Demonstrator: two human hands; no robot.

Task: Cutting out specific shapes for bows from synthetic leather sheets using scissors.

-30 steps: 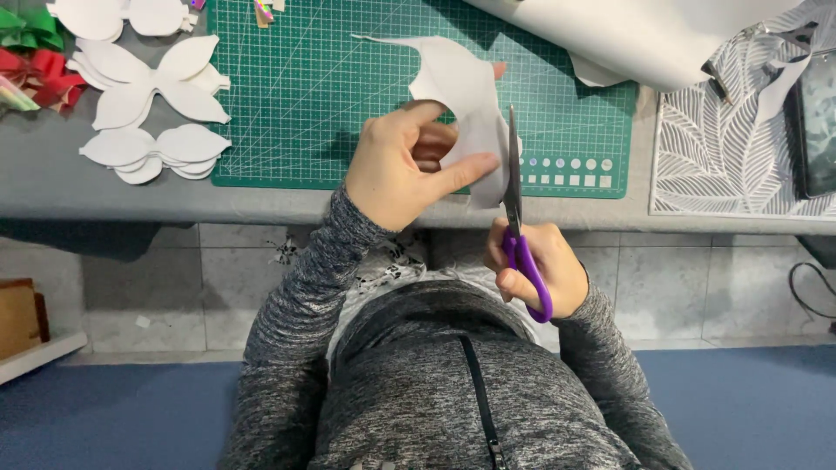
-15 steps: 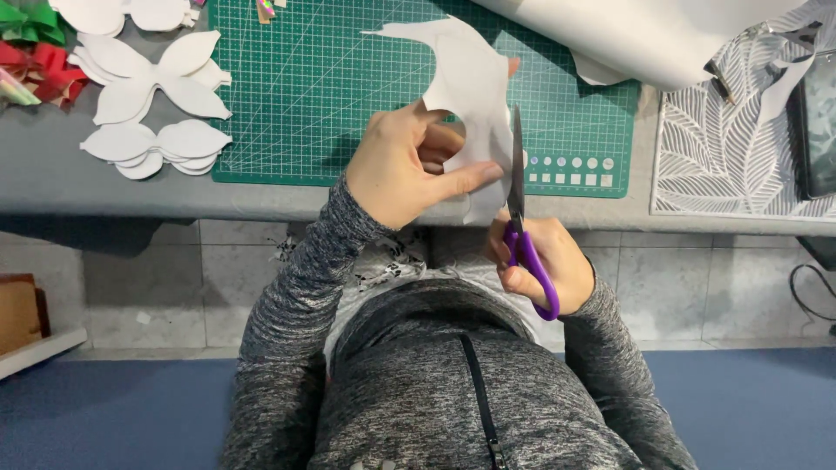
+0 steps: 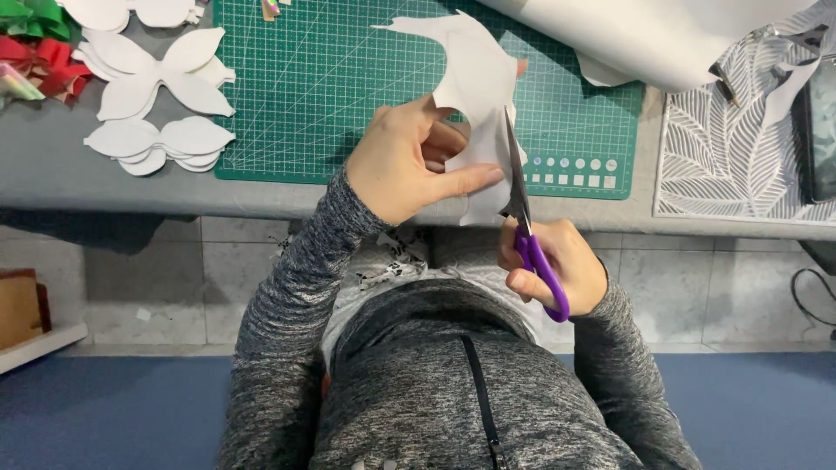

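Note:
My left hand [image 3: 409, 161] pinches a white paper shape [image 3: 475, 83] with curved, pointed lobes and holds it above the near edge of the green cutting mat [image 3: 331, 87]. My right hand [image 3: 553, 265] grips purple-handled scissors [image 3: 527, 226] just below the desk edge. Their blades point up and run along the paper's right edge, with the lower part of the sheet between them.
Cut white petal-like shapes [image 3: 161, 139] lie in stacks at the left of the grey desk, beside red and green material [image 3: 30, 43]. A large white sheet [image 3: 662, 35] lies at the top right over a leaf-patterned mat [image 3: 740, 148]. A cable [image 3: 814, 300] hangs at the right.
The scissors' blades have advanced up along the paper's right edge. My left hand has shifted the paper slightly up and right.

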